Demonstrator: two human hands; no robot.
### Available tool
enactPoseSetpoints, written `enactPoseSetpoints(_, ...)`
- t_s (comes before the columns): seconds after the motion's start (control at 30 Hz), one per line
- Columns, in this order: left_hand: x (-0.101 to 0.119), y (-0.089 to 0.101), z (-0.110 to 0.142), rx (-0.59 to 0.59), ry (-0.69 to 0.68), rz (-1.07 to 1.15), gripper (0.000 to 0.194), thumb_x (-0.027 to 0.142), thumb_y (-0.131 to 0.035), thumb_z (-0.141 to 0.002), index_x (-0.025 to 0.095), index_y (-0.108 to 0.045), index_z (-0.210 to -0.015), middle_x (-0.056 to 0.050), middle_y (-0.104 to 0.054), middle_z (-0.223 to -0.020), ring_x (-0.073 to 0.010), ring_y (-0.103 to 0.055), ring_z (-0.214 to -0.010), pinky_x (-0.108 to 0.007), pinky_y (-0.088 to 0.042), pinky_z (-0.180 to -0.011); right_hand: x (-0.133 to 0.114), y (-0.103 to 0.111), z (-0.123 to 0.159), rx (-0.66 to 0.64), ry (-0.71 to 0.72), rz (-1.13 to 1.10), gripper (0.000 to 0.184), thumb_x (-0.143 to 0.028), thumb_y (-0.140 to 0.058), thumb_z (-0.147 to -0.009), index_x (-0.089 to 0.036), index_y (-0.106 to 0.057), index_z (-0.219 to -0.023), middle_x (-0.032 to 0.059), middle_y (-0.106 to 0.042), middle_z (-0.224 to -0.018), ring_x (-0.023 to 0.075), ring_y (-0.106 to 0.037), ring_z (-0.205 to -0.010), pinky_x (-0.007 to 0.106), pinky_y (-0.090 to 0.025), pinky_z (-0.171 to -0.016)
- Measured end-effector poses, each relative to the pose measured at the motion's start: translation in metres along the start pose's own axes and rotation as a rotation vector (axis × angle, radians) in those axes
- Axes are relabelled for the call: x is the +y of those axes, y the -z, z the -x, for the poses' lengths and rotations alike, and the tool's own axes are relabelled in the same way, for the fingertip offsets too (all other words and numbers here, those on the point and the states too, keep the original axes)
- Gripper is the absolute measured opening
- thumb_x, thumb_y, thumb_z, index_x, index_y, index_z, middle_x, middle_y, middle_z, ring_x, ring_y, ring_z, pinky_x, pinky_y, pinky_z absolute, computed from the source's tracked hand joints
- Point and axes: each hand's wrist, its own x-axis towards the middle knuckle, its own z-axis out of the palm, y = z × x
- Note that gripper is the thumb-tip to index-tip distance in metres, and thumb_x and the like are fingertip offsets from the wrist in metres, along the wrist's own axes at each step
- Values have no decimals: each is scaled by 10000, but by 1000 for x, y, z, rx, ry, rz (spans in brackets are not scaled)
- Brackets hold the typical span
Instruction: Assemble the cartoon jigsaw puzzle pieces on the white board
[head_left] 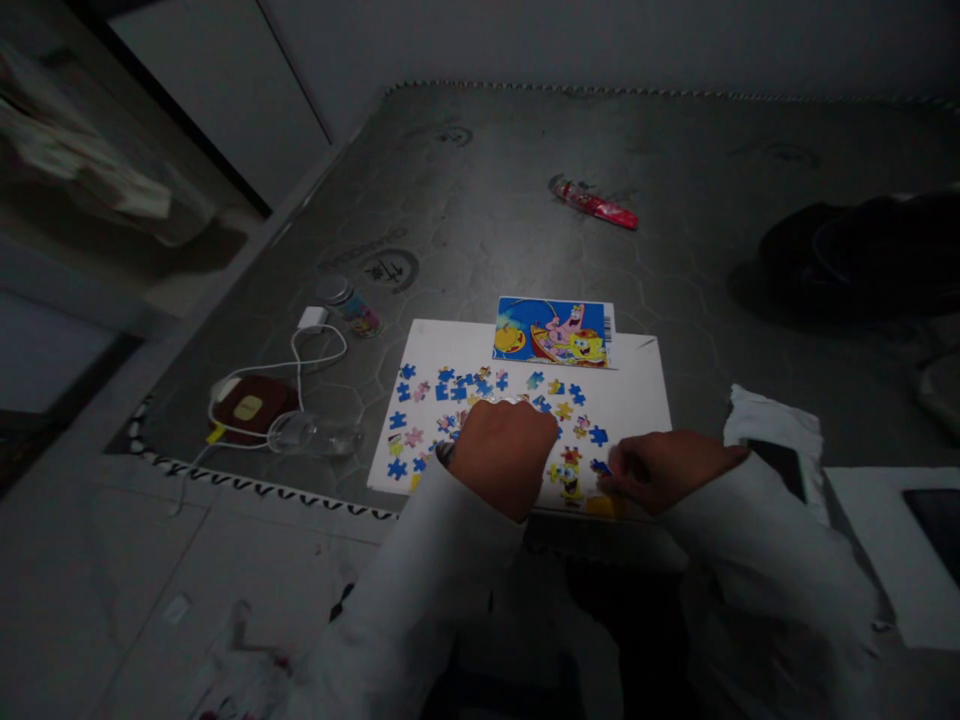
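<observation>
A white board [637, 385] lies on a grey mattress, with several loose jigsaw pieces [450, 385] in blue, yellow and pink spread over it. A cartoon reference picture [551, 332] rests at the board's far edge. My left hand [502, 450] is curled knuckles-up over the pieces near the board's front; what its fingers hold is hidden. My right hand [660, 468] is closed in a pinch at the front right, fingertips on a blue piece [600, 466] beside a partly joined yellow figure [568, 478].
Left of the board lie a white charger with cable [311, 322], a small jar [346, 298], a dark red pouch [251, 408] and a clear plastic object [315, 435]. A red wrapper [596, 205] sits far back. Dark bag [862, 255] at right; white cloth [772, 420] near my right wrist.
</observation>
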Motion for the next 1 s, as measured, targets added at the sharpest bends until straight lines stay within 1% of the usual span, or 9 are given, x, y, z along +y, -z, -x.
enactPoseSetpoints(0.13,3,1,1,-45,15,-4,319,193,-693,-1077,163,-791,-1379,-178,-836,-1409,-366,-795,-1347,-481,-639,-1089,-3,4,1,-30,-32,42,250,-497,-718,-1046,-305,-878,-1061,93,-890,-1187,333,-819,-1129,414,-517,-825)
enactPoseSetpoints(0.27,3,-1,1,-43,14,1,334,201,-683,-1071,157,-796,-1383,-196,-834,-1401,-374,-805,-1324,-484,-644,-1065,-5,8,4,-41,-70,53,271,-490,-703,-1071,-302,-897,-1061,88,-897,-1177,324,-830,-1134,387,-527,-821)
enactPoseSetpoints(0.47,3,0,2,-48,25,2,326,199,-692,-1062,155,-807,-1364,-197,-836,-1399,-374,-808,-1316,-479,-646,-1056,1,2,-1,-28,-63,16,299,-529,-713,-1057,-311,-910,-1112,106,-895,-1189,353,-832,-1135,436,-564,-880)
enactPoseSetpoints(0.6,3,1,3,-49,20,2,343,185,-690,-1062,149,-794,-1387,-192,-829,-1419,-375,-800,-1334,-491,-648,-1075,7,-1,-5,-35,-51,38,335,-563,-693,-1060,-314,-907,-1123,104,-895,-1192,343,-836,-1120,426,-571,-873)
enactPoseSetpoints(0.77,3,0,1,-55,22,8,340,196,-710,-1055,156,-804,-1379,-198,-837,-1400,-373,-808,-1321,-495,-650,-1084,4,-1,-2,-34,-54,30,347,-567,-665,-1064,-323,-902,-1134,103,-891,-1242,345,-824,-1163,431,-554,-893)
enactPoseSetpoints(0.9,3,-2,1,-37,21,3,360,211,-760,-1024,169,-806,-1379,-198,-845,-1384,-369,-817,-1295,-491,-654,-1071,0,2,3,-38,-60,44,334,-561,-679,-1061,-316,-904,-1091,98,-898,-1184,340,-828,-1114,417,-531,-839)
enactPoseSetpoints(1.0,3,-3,1,-34,17,-2,353,203,-753,-1025,167,-809,-1372,-199,-850,-1371,-371,-818,-1294,-488,-656,-1064,-3,3,5,-36,-52,66,330,-566,-690,-1061,-315,-904,-1058,89,-899,-1160,328,-831,-1089,396,-516,-802)
